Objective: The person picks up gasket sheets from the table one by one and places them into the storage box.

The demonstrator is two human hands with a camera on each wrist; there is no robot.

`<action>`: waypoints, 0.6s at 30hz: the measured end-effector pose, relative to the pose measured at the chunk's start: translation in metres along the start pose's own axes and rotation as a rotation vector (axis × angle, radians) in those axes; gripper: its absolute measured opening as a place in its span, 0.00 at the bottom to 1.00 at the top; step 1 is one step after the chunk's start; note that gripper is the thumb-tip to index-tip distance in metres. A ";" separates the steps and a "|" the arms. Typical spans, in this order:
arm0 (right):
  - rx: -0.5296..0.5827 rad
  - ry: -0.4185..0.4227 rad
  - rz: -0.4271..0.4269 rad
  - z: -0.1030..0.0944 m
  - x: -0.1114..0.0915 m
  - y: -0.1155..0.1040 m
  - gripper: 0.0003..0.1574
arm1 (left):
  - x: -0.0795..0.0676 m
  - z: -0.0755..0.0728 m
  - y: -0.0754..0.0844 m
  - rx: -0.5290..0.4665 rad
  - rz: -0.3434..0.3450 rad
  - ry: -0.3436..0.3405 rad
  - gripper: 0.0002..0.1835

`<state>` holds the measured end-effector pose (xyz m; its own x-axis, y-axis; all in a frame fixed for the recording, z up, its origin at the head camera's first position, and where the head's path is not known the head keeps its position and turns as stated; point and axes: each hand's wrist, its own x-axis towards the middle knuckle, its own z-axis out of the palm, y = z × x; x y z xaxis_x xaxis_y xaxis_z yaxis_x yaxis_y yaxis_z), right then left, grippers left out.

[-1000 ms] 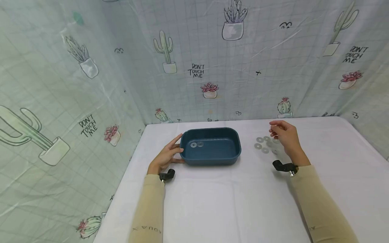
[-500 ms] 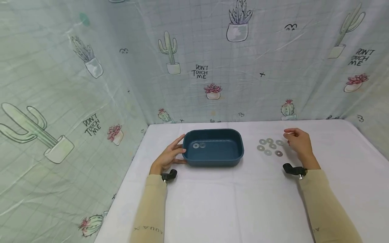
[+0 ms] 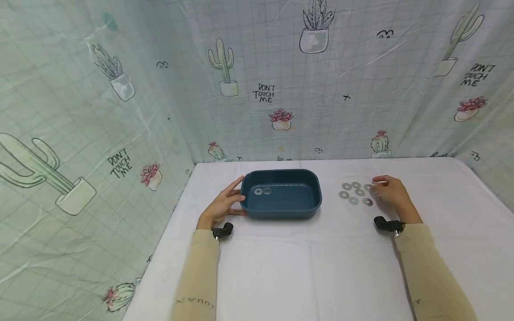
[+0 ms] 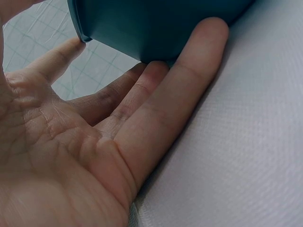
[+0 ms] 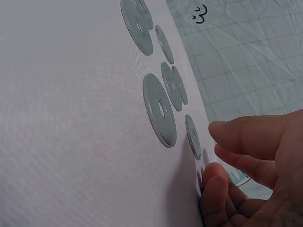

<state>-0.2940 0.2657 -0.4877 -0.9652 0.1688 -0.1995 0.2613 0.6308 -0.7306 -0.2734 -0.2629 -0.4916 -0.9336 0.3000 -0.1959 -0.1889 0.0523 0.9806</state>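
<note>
The washers (image 5: 164, 128) look smooth metal, the tray (image 3: 281, 214) smooth plastic, the tablecloth (image 3: 265, 267) matt woven fabric.

Dark blue tray (image 3: 281, 215), grey washers (image 5: 154, 111) on white cloth (image 3: 273, 267)
Beyond the cloth's far edge, a pale green gridded curtain (image 3: 249, 62) bears cactus prints (image 3: 229, 89) and black lettering (image 3: 263, 93); sleeves (image 3: 201, 267) are tan, wrist devices (image 3: 387, 225) black.
</note>
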 end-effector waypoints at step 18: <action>-0.138 -0.009 -0.037 0.002 -0.002 -0.007 0.27 | 0.000 -0.002 -0.002 0.006 0.015 -0.015 0.40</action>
<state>-0.2943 0.2599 -0.4833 -0.9739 0.1371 -0.1809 0.2225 0.7348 -0.6407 -0.2734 -0.2647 -0.4933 -0.9316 0.3152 -0.1808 -0.1730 0.0530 0.9835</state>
